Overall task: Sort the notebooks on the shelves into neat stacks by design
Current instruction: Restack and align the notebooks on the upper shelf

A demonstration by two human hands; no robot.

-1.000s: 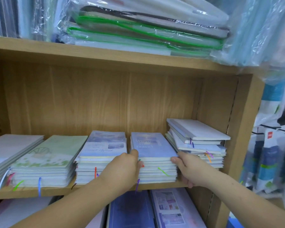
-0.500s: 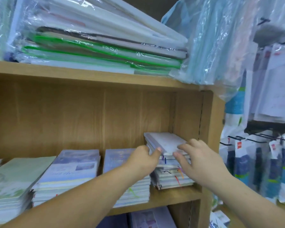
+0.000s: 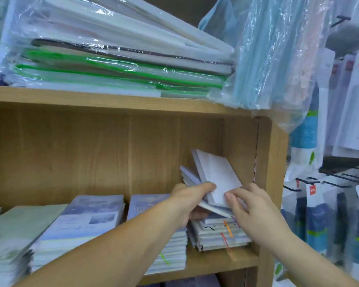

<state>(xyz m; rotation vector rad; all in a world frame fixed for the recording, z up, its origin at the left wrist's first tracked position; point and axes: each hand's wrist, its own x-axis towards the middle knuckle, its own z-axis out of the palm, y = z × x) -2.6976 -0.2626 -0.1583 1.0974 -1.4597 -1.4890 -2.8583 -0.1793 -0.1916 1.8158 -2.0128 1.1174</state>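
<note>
Notebooks (image 3: 216, 175) tilt steeply over the right-end stack (image 3: 218, 235) on the shelf (image 3: 216, 264), long axis rising toward the back. The left hand (image 3: 191, 201) pinches their near edge, thumb on top; the right hand (image 3: 255, 206) curls its fingers round the near corner.

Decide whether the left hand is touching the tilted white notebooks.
Touching. The head view shows the left hand gripping the tilted notebooks, thumb on top, fingers beneath.

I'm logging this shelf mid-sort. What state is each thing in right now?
lifted notebooks: tilted up off the stack, fanned apart.
left hand: grips the lifted notebooks from the left.
right hand: pinches their near edge.
right-end stack: uneven, ribbons hanging out.
blue stack: lying flat, closed.
wrapped folders: piled on the top shelf, in plastic.
</note>
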